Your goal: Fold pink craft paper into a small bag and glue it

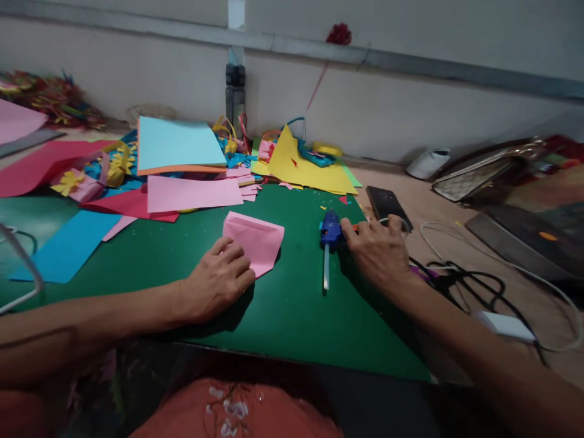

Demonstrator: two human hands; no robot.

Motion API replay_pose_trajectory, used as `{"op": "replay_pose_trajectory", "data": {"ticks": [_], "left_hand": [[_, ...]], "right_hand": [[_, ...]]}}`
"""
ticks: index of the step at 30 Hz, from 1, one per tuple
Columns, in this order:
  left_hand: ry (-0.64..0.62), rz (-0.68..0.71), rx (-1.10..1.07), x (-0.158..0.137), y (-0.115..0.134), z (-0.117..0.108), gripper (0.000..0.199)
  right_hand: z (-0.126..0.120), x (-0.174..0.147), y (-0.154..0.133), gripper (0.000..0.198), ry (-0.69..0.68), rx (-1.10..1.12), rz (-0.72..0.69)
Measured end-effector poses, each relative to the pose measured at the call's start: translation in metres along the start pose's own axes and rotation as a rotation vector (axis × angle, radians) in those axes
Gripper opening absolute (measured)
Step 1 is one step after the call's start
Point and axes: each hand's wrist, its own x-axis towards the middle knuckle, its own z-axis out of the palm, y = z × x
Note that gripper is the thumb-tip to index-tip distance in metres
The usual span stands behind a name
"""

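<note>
A piece of folded pink paper (258, 240) lies on the green tabletop (292, 316). My left hand (221, 277) rests at its lower left edge, fingers curled down onto it. Over to the right is a blue hot glue gun (331, 230), with a clear glue stick (326, 267) jutting from its back toward me. My right hand (378, 246) is closed at the orange part on the glue gun's right side; the hand hides much of that part.
Coloured paper sheets, light blue (180, 146), yellow (310, 170) and pink (194, 194), lie along the back. A blue sheet (68, 246) is at left. Right of the green top are a phone (387, 207), black cables (474, 283), a white block (506, 326) and bags (488, 167).
</note>
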Motion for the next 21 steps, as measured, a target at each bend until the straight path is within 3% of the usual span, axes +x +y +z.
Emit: {"op": "replay_pose_trajectory", "data": {"ticks": [3,8,9,11,14,21], "left_hand": [[-0.013,0.012,-0.004,0.000,0.000,-0.002,0.021],[-0.034,0.029,-0.025,0.000,0.000,-0.004,0.021],[-0.040,0.032,-0.026,0.000,0.000,-0.004,0.021],[-0.042,0.036,-0.021,0.001,0.001,-0.004,0.022],[-0.039,0.037,-0.007,0.001,0.002,-0.004,0.022],[-0.108,0.038,0.003,0.002,0.004,-0.009,0.022]], "right_hand": [[-0.005,-0.006,0.002,0.038,-0.028,0.023,-0.019],[-0.046,-0.018,-0.007,0.032,0.007,0.115,-0.002],[-0.054,-0.019,-0.015,0.032,0.048,0.179,-0.046],[-0.065,-0.021,-0.033,0.036,0.088,0.362,-0.268],[-0.066,-0.020,-0.060,0.041,0.094,0.515,-0.426],[-0.056,-0.014,-0.075,0.031,0.107,0.513,-0.375]]}}
